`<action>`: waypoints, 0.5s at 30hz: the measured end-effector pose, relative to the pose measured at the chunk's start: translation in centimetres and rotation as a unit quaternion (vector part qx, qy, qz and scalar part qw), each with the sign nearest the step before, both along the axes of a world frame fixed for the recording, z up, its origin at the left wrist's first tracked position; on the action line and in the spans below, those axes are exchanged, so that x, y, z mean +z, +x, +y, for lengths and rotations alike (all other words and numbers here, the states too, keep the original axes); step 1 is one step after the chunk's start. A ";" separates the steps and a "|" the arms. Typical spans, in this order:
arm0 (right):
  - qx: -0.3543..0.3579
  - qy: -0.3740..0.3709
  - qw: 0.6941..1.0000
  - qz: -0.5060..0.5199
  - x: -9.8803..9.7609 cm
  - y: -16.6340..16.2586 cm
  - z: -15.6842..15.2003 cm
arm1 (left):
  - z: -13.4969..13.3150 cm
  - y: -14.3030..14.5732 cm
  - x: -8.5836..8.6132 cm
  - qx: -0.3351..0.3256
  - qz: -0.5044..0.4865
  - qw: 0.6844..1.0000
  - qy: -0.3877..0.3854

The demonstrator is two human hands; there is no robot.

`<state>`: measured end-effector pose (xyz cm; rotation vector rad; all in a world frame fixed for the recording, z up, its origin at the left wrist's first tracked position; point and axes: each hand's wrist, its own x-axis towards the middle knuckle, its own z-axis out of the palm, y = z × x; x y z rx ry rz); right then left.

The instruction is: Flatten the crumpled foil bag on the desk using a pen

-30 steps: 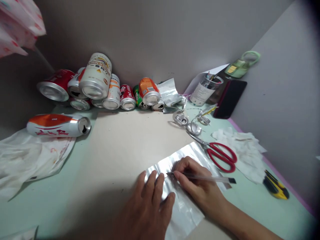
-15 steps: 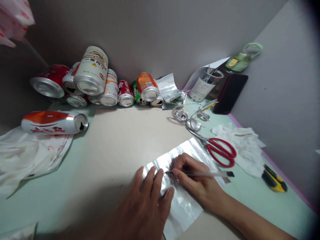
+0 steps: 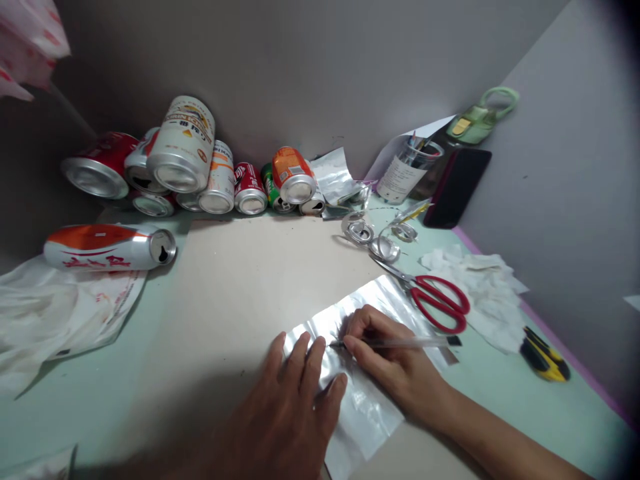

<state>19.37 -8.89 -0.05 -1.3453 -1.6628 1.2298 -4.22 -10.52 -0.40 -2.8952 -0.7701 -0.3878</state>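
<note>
A silvery aluminium sheet [image 3: 367, 413] lies at a slant on the pale board [image 3: 225, 280]. My left hand [image 3: 295, 400] rests flat on its left part, fingers spread. In my right hand [image 3: 390, 353] a pen [image 3: 420, 343] with a clear barrel and dark end is pinched, its tip touching the sheet just beside my left index finger. Any mark under the tip is too small to make out. Close to the sheet's upper right edge lie red-handled scissors [image 3: 440, 303], blades partly apart.
Several drink cans [image 3: 183, 143] are stacked along the wall. Another can [image 3: 110, 247] lies at left on a plastic bag [image 3: 75, 307]. Cut can ends [image 3: 360, 230], a pen holder [image 3: 403, 173], a phone [image 3: 457, 187], crumpled tissue [image 3: 493, 293] and a yellow-black utility knife [image 3: 545, 355] sit to the right.
The view has shifted very slightly. Both hands, the pen and the sheet keep almost the same places; the pen's rear end has tilted up a little.
</note>
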 end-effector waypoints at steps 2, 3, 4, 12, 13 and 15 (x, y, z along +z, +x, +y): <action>0.005 0.007 1.000 0.002 0.0 0.0 -0.1 | -0.1 -0.1 0.1 0.001 0.002 1.000 -0.004; 0.009 0.009 1.000 0.003 0.0 0.0 -0.1 | -0.1 -0.2 0.1 0.000 0.004 1.000 -0.008; 0.014 0.011 1.000 0.003 0.1 0.0 -0.1 | -0.2 -0.2 0.1 -0.003 0.003 1.000 -0.011; 0.040 0.004 0.999 0.015 0.6 0.1 0.1 | -0.1 -0.4 0.0 -0.008 0.022 1.000 -0.005; 0.043 -0.001 0.999 0.015 0.7 0.1 0.1 | -0.1 -0.4 -0.1 -0.008 0.020 1.000 -0.002; 0.046 -0.011 0.999 0.016 0.9 0.0 0.2 | -0.1 -0.4 -0.4 -0.004 0.017 1.000 0.004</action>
